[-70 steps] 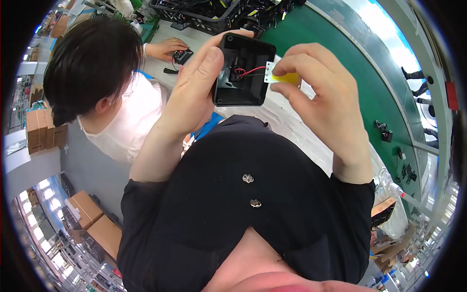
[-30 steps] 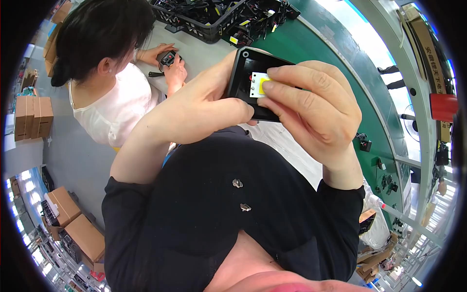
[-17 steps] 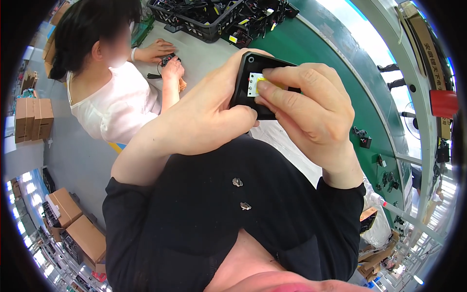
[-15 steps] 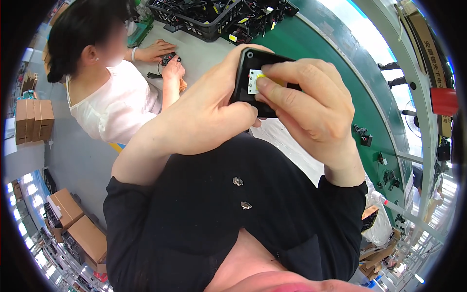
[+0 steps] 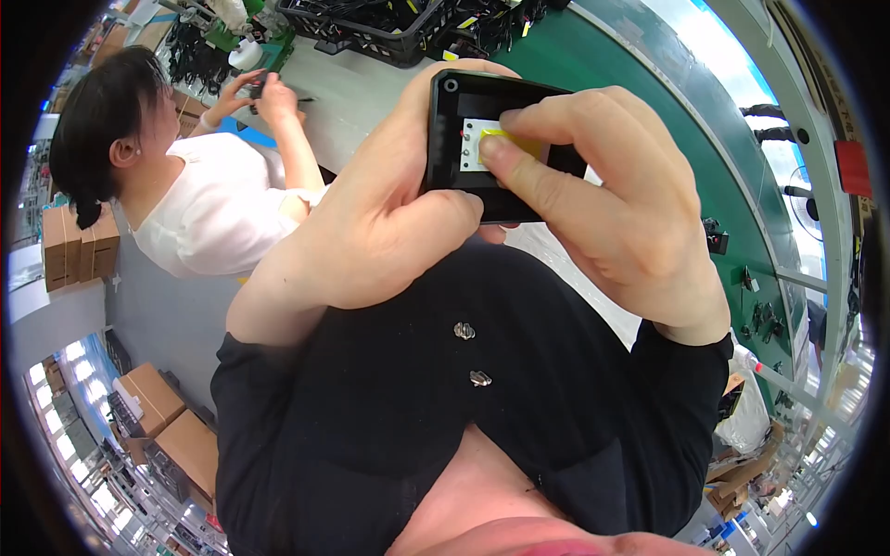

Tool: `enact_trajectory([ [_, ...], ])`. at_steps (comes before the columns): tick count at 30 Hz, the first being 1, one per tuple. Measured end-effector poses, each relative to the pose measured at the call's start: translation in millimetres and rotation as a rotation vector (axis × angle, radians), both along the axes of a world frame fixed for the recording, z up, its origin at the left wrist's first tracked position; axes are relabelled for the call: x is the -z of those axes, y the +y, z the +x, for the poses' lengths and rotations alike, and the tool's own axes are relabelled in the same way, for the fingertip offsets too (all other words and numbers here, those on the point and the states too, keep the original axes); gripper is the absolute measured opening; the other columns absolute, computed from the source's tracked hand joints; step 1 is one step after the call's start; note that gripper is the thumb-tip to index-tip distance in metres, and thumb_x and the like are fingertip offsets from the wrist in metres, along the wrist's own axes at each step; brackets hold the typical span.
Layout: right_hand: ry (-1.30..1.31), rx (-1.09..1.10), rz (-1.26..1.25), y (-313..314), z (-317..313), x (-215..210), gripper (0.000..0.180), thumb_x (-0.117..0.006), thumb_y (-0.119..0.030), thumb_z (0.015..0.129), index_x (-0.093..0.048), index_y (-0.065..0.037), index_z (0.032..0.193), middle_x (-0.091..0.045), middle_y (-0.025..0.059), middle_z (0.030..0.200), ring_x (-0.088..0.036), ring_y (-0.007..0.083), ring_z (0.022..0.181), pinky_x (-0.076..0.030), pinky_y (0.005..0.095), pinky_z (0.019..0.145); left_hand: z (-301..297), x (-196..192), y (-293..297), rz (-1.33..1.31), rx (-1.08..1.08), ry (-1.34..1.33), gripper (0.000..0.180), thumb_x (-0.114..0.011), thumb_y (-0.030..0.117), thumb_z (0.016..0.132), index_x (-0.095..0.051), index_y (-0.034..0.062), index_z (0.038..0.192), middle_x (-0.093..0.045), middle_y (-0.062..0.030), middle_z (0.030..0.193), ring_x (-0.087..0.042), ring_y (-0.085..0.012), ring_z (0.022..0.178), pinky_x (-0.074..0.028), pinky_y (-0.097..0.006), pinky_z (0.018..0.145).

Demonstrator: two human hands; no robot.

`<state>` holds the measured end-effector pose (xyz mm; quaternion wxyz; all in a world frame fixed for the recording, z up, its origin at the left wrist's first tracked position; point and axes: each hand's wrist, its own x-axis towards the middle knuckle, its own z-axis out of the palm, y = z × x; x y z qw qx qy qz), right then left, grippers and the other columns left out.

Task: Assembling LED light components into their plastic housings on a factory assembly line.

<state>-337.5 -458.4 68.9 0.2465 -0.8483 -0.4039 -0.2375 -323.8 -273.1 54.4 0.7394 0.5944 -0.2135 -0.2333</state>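
Gripping black casing (image 5: 491, 148) in curled left hand (image 5: 371, 222), right hand (image 5: 612, 204) fingertips pressing yellow strip (image 5: 505, 139)

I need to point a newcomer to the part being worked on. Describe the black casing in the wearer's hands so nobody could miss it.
Start at the green conveyor belt running along the bench, then come to the two bare hands raised before the dark shirt. The left hand grips the black casing, a flat rectangular shell. Unlike the tangled black parts in the crates behind, it shows a white board inside, where the right hand presses a small yellow piece.
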Motion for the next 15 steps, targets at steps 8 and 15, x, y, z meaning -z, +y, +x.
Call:
enact_trajectory([
  [8, 0.038, -0.018, 0.13, 3.2, -3.9, -4.2, 0.029, -0.069, -0.026, 0.072, -0.064, -0.006, 0.092, -0.05, 0.0139, 0.103, -0.051, 0.0305, 0.096, -0.041, 0.0402, 0.079, 4.4, 8.4, 5.3, 0.067, -0.152, -0.323, 0.041, -0.045, 0.001, 0.089, -0.035, -0.0026, 0.128, -0.046, -0.0139, 0.123, -0.045, -0.0202, 0.115, -0.037, -0.031, 0.096],
  [15, -0.087, 0.12, 0.343, 15.9, -6.0, 13.5, 0.024, -0.068, -0.017, 0.074, -0.065, -0.008, 0.096, -0.047, 0.0137, 0.109, -0.047, 0.0297, 0.102, -0.039, 0.0391, 0.086, 31.8, 23.5, 4.1, -0.03, -0.135, -0.336, 0.04, -0.039, 0.01, 0.091, -0.031, 0.0031, 0.13, -0.051, -0.0145, 0.111, -0.06, -0.0192, 0.078, -0.053, -0.025, 0.05],
])
